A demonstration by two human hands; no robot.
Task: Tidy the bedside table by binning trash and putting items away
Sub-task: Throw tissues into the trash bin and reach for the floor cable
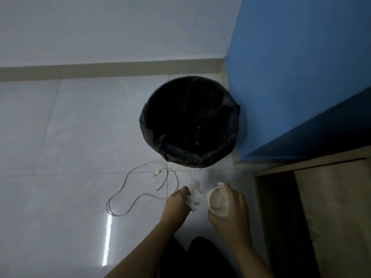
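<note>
A pale, glossy tiled floor (60, 137) meets a white wall along a beige skirting strip, with a blue wall panel (301, 67) on the right and the edge of a wooden bedside unit (331, 197) at lower right. One round bin (189, 121), lined with a black bag, stands on the floor against the blue panel, its mouth open and dark inside. One white charging cable (140, 189) lies in loose loops on the tiles just in front of the bin, both plugs showing.

The left hand (177, 201) has its fingers closed around one crumpled white tissue (194, 194), bunched so that nothing trails loose. The right hand (230, 207) has its fingers wrapped around one paper cup (217, 201), tilted with its mouth toward the bin; a second scrap of tissue seems tucked at the cup's rim under the fingertips. Both hands hang side by side, short of the bin and above the floor, probably so the two pieces of trash can be dropped in together. Neither item is over the bin's mouth yet, so the binning step looks about to happen. The cable likely needs putting away afterwards.
</note>
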